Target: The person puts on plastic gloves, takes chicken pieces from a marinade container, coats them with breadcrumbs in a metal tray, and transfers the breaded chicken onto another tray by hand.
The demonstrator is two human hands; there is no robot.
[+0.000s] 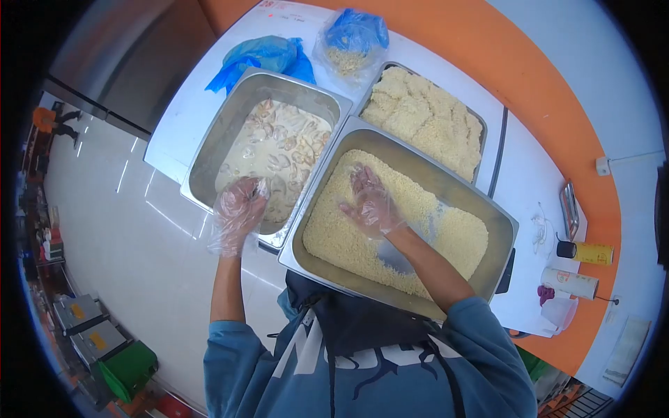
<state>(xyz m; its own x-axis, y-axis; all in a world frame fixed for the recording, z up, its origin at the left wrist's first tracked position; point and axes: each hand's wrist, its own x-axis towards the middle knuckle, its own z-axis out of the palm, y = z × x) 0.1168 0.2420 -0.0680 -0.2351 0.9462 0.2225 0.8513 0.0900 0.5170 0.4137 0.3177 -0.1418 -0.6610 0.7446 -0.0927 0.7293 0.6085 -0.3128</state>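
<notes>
My left hand (240,203), in a clear plastic glove, is over the near left corner of a steel pan (203,164). Its fingers are curled, and whatever they may hold is hidden. Pale, batter-coated pieces (282,143) lie in milky liquid inside that pan. Over a second, deeper steel pan (411,155) my right hand (374,203), gloved likewise, is spread palm down with fingers apart. It touches or hovers just above the yellowish crumbs (334,202); I cannot tell which. A strip of bare pan bottom (397,259) shows beside my right wrist.
Behind the crumb pan stands a tray (482,129) heaped with crumb-coated food (421,115). Blue plastic bags (261,57) and a clear bag of crumbs (346,61) lie at the back. Cans (592,253) and a plastic cup (559,312) stand at right. A distant person (45,120) is at far left.
</notes>
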